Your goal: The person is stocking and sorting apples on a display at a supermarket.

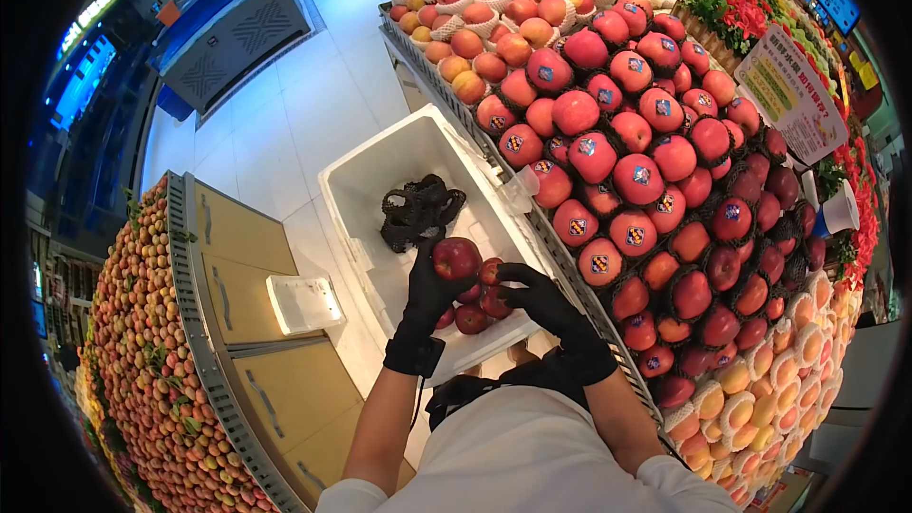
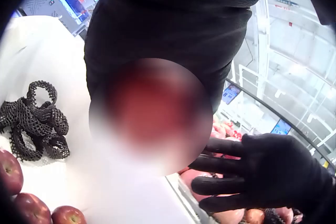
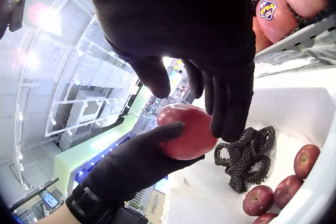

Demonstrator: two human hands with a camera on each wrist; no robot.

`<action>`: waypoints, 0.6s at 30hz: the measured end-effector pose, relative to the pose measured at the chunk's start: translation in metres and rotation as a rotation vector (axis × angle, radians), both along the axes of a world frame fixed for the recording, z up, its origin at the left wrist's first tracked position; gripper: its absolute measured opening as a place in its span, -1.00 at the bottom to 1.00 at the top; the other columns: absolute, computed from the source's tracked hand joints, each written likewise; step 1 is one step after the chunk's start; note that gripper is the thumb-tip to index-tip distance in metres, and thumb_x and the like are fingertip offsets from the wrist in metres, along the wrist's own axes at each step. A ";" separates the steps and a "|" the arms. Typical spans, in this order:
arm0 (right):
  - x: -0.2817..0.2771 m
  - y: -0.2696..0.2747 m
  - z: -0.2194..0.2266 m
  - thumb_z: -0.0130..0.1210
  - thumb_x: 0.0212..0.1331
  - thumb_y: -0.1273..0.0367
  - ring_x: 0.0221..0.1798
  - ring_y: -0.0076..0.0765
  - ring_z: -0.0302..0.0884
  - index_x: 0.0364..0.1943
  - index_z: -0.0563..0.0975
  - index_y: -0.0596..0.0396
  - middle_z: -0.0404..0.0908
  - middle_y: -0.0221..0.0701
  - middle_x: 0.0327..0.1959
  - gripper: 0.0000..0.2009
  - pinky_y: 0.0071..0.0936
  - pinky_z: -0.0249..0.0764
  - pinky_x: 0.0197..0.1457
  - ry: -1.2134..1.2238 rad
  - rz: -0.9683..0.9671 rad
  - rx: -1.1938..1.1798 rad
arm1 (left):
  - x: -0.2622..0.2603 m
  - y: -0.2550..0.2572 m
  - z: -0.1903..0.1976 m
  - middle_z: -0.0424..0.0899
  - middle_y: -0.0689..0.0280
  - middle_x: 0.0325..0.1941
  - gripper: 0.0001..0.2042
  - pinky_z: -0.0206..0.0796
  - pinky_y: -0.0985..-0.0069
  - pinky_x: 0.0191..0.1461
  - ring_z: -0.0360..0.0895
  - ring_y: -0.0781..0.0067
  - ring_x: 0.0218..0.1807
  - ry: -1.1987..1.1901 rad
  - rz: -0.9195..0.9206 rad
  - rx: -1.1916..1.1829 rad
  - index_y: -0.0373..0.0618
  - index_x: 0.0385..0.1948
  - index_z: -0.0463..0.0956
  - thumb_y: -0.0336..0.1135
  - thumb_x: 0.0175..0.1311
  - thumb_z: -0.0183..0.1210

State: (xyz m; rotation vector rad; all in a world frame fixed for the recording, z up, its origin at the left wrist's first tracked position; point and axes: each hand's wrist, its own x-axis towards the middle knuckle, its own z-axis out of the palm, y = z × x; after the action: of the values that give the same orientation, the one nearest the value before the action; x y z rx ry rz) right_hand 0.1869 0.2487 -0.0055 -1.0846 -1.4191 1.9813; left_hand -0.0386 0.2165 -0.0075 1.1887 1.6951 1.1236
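My left hand (image 1: 430, 285), in a black glove, grips a dark red apple (image 1: 457, 257) above a white foam box (image 1: 380, 157). In the right wrist view that left hand (image 3: 131, 166) cups the apple (image 3: 186, 132) from below. My gloved right hand (image 1: 534, 293) hovers just to the apple's right with its fingers (image 3: 226, 108) straight and holding nothing; whether they touch the apple I cannot tell. Several loose red apples (image 1: 472, 316) lie in the box's near end. A heap of black foam nets (image 1: 418, 211) lies in the middle of the box.
To the right rises a sloped display of netted, stickered apples (image 1: 646, 161) with a price sign (image 1: 788, 95). On the left, a rack of small reddish fruit (image 1: 142, 351) stands by brown cabinets and a white tray (image 1: 304, 302). Tiled floor runs beyond the box.
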 end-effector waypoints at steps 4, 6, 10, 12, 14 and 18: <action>0.003 0.005 -0.005 0.19 0.20 0.37 0.16 -0.42 0.45 0.16 0.50 0.06 0.53 -0.38 0.11 -0.59 -0.46 0.38 0.22 -0.038 0.025 0.031 | -0.003 0.010 -0.030 0.57 0.15 0.04 -0.15 0.40 0.30 0.18 0.54 0.19 0.09 0.120 0.028 0.000 -0.09 0.11 0.34 -0.23 -0.39 0.60; 0.005 0.007 -0.003 0.19 0.21 0.36 0.13 -0.41 0.46 0.17 0.50 0.05 0.54 -0.37 0.10 -0.59 -0.46 0.40 0.19 -0.070 0.021 0.021 | -0.005 0.016 -0.041 0.53 0.12 0.13 -0.07 0.37 0.28 0.23 0.50 0.15 0.16 0.080 0.022 -0.113 -0.10 0.20 0.30 -0.27 -0.41 0.60; 0.009 0.012 0.013 0.20 0.21 0.34 0.09 -0.42 0.49 0.18 0.48 0.07 0.54 -0.35 0.10 -0.57 -0.46 0.44 0.14 -0.171 0.014 -0.091 | -0.007 0.027 -0.074 0.52 0.11 0.14 -0.06 0.37 0.28 0.23 0.49 0.14 0.18 0.072 0.033 -0.173 -0.11 0.20 0.30 -0.32 -0.46 0.59; 0.012 0.014 0.016 0.20 0.20 0.37 0.07 -0.43 0.50 0.19 0.47 0.09 0.54 -0.35 0.10 -0.56 -0.48 0.45 0.12 -0.147 -0.005 -0.158 | -0.006 0.034 -0.101 0.54 0.11 0.11 -0.07 0.38 0.29 0.21 0.50 0.13 0.16 0.099 0.074 -0.168 -0.11 0.17 0.32 -0.34 -0.48 0.59; 0.015 0.015 0.011 0.19 0.20 0.40 0.05 -0.44 0.51 0.20 0.46 0.11 0.54 -0.35 0.09 -0.56 -0.49 0.47 0.10 -0.155 -0.002 -0.170 | -0.008 0.041 -0.123 0.55 0.11 0.07 -0.08 0.39 0.29 0.19 0.51 0.12 0.13 0.127 0.095 -0.159 -0.12 0.14 0.33 -0.35 -0.50 0.59; 0.017 0.022 0.010 0.16 0.19 0.46 -0.01 -0.51 0.53 0.19 0.47 0.12 0.57 -0.36 0.06 -0.57 -0.54 0.49 0.04 -0.218 0.032 -0.169 | -0.009 0.053 -0.146 0.55 0.09 0.05 -0.08 0.39 0.30 0.19 0.52 0.09 0.11 0.172 0.091 -0.228 -0.14 0.12 0.33 -0.36 -0.53 0.59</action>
State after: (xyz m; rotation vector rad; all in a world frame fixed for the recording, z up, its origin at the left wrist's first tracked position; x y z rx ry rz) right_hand 0.2035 0.2706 0.0049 -1.3978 -1.4027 2.0889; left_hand -0.0472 0.2692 -0.1533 1.0987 1.9680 0.8719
